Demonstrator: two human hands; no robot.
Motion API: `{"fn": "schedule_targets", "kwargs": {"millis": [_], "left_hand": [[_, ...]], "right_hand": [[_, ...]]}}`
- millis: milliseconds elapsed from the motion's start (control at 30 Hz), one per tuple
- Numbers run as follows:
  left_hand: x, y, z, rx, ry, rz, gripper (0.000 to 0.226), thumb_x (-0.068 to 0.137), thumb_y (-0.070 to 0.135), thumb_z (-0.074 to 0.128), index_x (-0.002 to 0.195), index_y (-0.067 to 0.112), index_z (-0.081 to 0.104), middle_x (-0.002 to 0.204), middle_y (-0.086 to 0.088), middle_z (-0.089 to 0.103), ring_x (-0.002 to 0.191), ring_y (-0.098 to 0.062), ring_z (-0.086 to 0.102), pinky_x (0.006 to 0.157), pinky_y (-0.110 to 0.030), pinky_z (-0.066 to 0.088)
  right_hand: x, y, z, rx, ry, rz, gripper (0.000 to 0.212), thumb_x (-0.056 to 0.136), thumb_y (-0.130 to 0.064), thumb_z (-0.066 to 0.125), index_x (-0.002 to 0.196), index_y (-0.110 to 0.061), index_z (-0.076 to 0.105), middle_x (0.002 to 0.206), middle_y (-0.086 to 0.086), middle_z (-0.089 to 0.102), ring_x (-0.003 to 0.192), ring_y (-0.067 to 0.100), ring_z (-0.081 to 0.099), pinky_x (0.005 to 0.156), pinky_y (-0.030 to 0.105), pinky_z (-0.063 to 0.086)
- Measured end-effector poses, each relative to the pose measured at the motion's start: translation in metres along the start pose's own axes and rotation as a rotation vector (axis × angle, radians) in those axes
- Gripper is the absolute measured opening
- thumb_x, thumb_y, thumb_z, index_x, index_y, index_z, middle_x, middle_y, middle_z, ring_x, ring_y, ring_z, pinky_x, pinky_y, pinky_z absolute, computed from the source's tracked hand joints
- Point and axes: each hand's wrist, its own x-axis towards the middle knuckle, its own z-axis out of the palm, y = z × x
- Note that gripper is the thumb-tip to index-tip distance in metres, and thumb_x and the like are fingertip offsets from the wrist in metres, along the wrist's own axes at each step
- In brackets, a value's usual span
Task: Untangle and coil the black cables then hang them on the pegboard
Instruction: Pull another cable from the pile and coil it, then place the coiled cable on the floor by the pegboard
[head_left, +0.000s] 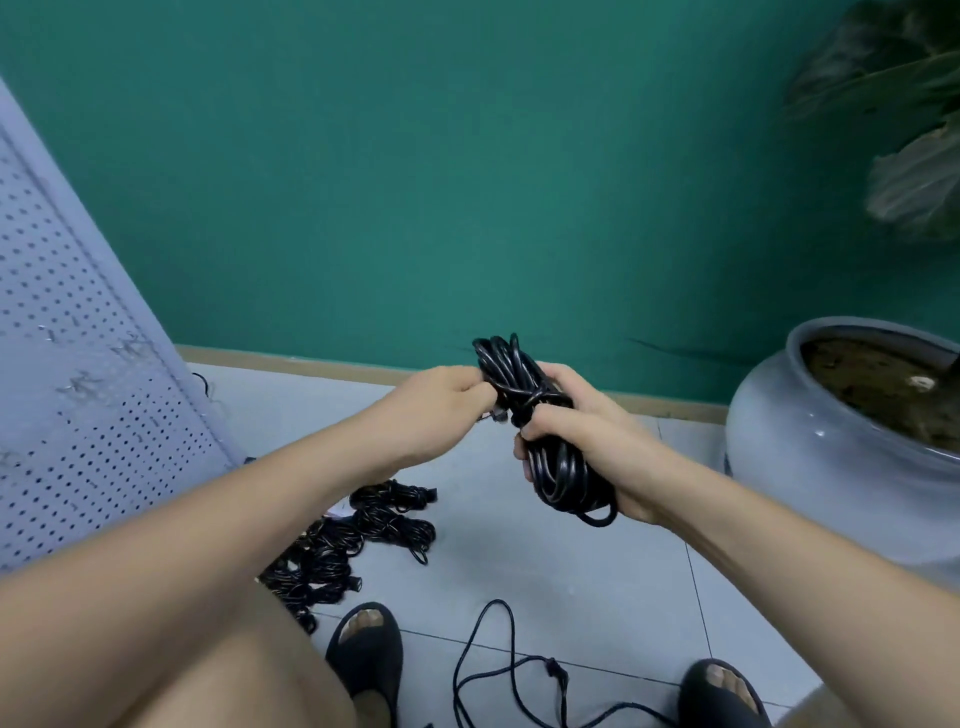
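Fingers (558, 415) of the right hand (597, 436) are curled tight round the waist of a coiled black cable (563, 475), held in the air above the floor (545, 582). Left hand (441, 405) pinches the free end just beside the wrap turns. Judgement: light, limp, smooth-jacketed; the loops would likely spring apart if the waist were released. Best hold is the wrapped middle. Finished coils (374, 525) lie near the pegboard (78, 364); one loose cable (498, 670) lies uncoiled by the feet.
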Motion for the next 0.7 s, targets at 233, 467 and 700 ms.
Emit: {"fn": "schedule_targets", "kwargs": {"millis": [233,467,700], "left_hand": [[0.008,-0.064,-0.032,0.009,-0.064,0.100,0.019,0.108,0.038,0.054,0.109,0.026,0.068,0.110,0.002,0.068,0.103,-0.014,0.061,0.097,-0.038,0.051],[0.030,-0.153,-0.021,0.110,0.065,-0.003,0.009,0.106,0.029,0.059,0.101,0.023,0.063,0.099,0.009,0.061,0.094,-0.017,0.059,0.078,-0.022,0.045],[0.049,-0.266,0.020,0.215,0.151,-0.217,0.016,0.102,0.021,0.058,0.107,0.009,0.068,0.102,-0.007,0.064,0.092,-0.025,0.061,0.071,-0.032,0.042]], "right_hand": [[0.063,0.010,0.043,-0.086,0.001,-0.036,0.053,0.092,-0.002,0.064,0.136,-0.029,0.052,0.083,0.010,0.068,0.069,0.029,0.062,0.066,0.043,0.052],[0.135,0.050,0.082,-0.447,-0.080,-0.005,0.058,0.089,-0.019,0.071,0.139,-0.033,0.045,0.079,-0.001,0.069,0.061,0.013,0.063,0.065,0.039,0.061],[0.215,0.140,0.132,-0.915,-0.230,-0.095,0.093,0.099,-0.023,0.064,0.168,-0.018,0.001,0.095,0.010,0.067,0.082,0.031,0.064,0.068,0.038,0.050]]}}
